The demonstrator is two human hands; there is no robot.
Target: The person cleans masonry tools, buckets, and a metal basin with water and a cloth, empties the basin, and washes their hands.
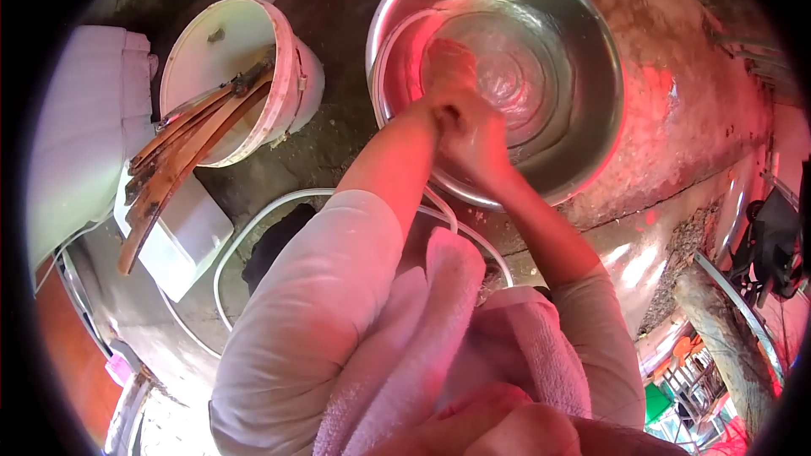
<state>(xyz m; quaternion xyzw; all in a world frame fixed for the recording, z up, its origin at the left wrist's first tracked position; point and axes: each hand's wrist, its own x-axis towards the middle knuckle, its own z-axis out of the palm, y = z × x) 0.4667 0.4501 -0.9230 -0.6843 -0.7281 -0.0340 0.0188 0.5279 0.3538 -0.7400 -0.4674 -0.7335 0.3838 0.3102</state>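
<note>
A wide metal basin with rippling water stands on the floor ahead. My left arm reaches over its near rim, and my left hand is above or in the water; its fingers are blurred in red light. My right hand comes in from the right and is closed round my left wrist, just inside the near rim. Whether my left hand holds anything cannot be made out.
A white bucket lies tilted at the left, long brown strips sticking out. Beside it are a white container and a large white object. A pale hose curves before me. A towel hangs over my chest.
</note>
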